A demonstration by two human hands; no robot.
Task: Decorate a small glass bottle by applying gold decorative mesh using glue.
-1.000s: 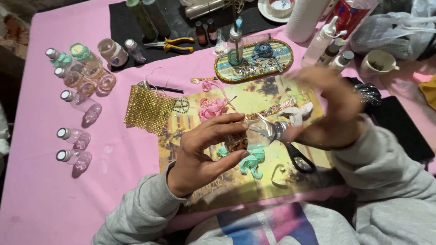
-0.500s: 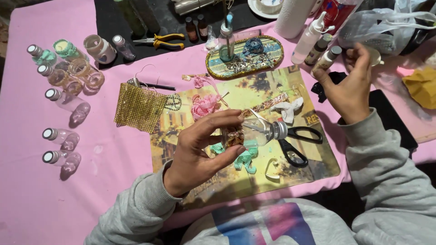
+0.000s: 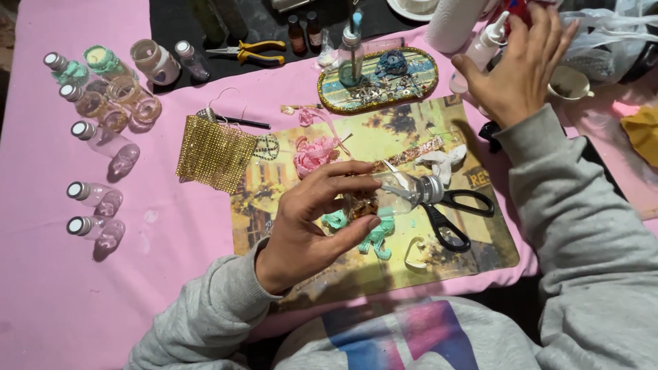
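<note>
Sideways above the picture mat (image 3: 480,243), a small clear bottle (image 3: 394,192) with a silver cap sits pinched in the left hand (image 3: 308,229) — gold bits show inside, so filling looks partly done. Black scissors (image 3: 452,212) lie just beside it. The right hand (image 3: 517,65), open and empty, reaches toward a white squeeze bottle (image 3: 480,48) at the desk's (image 3: 55,301) far edge.

Scissors (image 3: 449,216), pliers (image 3: 250,51), gold mesh (image 3: 214,152), possibly beads.
</note>
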